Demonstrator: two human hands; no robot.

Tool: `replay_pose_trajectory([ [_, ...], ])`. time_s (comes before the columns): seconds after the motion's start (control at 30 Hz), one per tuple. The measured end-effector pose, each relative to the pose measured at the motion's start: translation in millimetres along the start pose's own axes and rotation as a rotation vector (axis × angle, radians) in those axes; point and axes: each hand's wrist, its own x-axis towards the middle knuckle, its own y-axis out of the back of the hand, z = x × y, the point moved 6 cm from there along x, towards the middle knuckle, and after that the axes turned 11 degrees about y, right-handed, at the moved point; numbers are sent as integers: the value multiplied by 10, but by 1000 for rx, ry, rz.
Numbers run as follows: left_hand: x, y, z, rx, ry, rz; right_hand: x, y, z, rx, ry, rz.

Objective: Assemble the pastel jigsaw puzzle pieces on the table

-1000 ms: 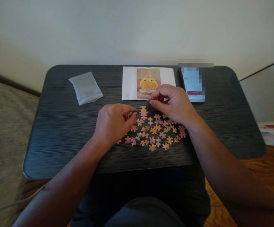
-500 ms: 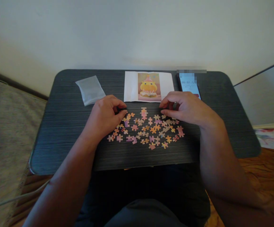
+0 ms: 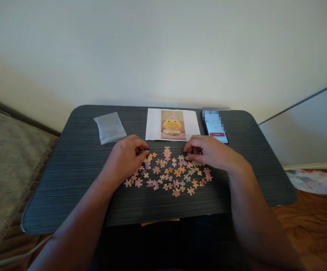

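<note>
Loose jigsaw pieces (image 3: 177, 172) in pink, orange, yellow and lilac lie scattered between my hands. My left hand (image 3: 131, 154) rests at the left side of the scatter, its fingers curled and a small gap between thumb and forefinger. On the other side, my right hand (image 3: 205, 150) bends over the upper right pieces, thumb and forefinger apart; I see nothing held in either hand. A few joined pieces (image 3: 167, 153) form a small upright block at the top of the scatter. Behind them lies a reference picture (image 3: 172, 126) of a yellow figure on a white sheet.
The dark table (image 3: 67, 177) has rounded corners and stands near a pale wall (image 3: 163, 52). A clear plastic bag (image 3: 110, 128) lies at the back left. A phone (image 3: 215, 130) with a lit screen lies at the back right, close to my right hand.
The view has tilted up, so the table sits lower in it. My right hand has shifted slightly toward me, over the upper right pieces. My left hand barely moves against the pieces.
</note>
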Motion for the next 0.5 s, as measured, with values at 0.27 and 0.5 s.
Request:
replay_pose_trajectory([
  [0.27, -1, 13, 33, 19, 5, 6, -1, -17, 38, 38, 16, 1],
  [0.5, -2, 39, 25, 5, 20, 14, -13, 14, 58, 40, 38, 29],
])
